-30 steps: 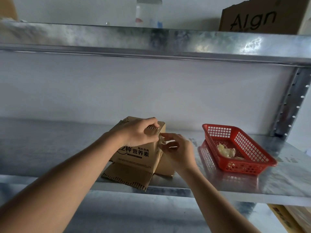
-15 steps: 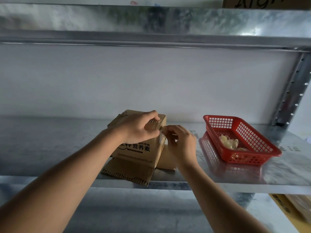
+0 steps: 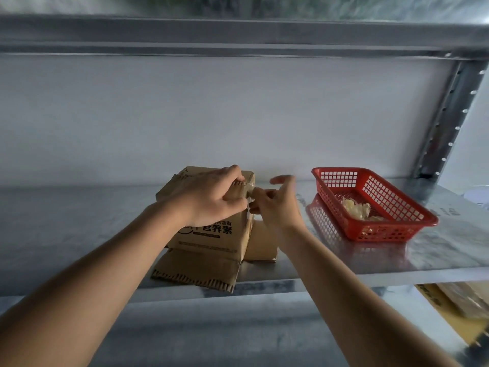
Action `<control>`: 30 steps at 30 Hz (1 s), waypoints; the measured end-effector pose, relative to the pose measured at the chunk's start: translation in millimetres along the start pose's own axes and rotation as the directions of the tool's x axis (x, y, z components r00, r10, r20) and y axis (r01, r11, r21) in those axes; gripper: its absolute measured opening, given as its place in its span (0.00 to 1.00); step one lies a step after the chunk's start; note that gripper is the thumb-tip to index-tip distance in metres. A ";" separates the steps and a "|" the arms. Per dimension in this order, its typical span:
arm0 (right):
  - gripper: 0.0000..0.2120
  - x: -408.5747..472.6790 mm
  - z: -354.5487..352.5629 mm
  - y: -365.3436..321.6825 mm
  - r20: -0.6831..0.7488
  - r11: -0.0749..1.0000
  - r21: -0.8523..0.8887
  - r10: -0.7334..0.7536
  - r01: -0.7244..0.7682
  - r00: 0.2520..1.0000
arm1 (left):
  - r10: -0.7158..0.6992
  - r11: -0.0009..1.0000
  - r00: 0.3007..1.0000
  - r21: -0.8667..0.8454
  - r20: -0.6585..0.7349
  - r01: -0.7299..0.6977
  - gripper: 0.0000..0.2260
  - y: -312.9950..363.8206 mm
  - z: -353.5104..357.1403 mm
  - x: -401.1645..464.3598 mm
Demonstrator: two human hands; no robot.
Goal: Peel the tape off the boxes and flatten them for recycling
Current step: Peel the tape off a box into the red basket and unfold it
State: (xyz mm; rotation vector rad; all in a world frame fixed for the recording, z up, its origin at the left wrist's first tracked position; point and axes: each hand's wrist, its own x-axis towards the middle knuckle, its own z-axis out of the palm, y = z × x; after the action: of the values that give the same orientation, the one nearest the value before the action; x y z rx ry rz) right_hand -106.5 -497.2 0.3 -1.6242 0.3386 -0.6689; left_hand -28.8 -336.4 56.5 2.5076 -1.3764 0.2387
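1. Since a moment ago, right hand [image 3: 277,205] has spread its upper fingers while pinching tape [image 3: 250,194].
2. Left hand [image 3: 211,197] grips the box [image 3: 209,234] on the shelf [image 3: 79,221].
3. Best to peel slowly towards the red basket [image 3: 370,202], right of both hands.

Both forearms were bare to the frame edge; no sleeve showed. The left hand [image 3: 211,198] and the right hand [image 3: 276,205] were ungloved. Short, unpainted nails showed on the fingers.
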 end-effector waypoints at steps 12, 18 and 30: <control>0.07 0.0 -7.8 -1.0 0.237 0.888 0.388 0.164 -0.248 0.958 | 0.038 0.999 0.999 -0.035 0.010 -0.038 0.27 -6.0 2.1 3.3; 0.15 9.4 -20.6 1.2 0.360 0.850 0.392 0.210 -0.352 0.909 | 0.090 0.968 0.992 -0.240 0.085 -0.068 0.25 -12.9 -1.7 10.2; 0.12 -0.4 -18.5 -2.2 0.204 0.993 0.107 -0.077 0.056 0.976 | 0.130 0.961 0.989 -0.252 0.063 -0.111 0.24 -18.7 1.3 18.0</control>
State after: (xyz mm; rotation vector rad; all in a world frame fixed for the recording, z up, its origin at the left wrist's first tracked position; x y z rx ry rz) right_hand -118.3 -511.4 3.2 -1.5976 0.0966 -0.5507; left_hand -3.3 -341.6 57.2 2.2535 -1.4908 -0.0109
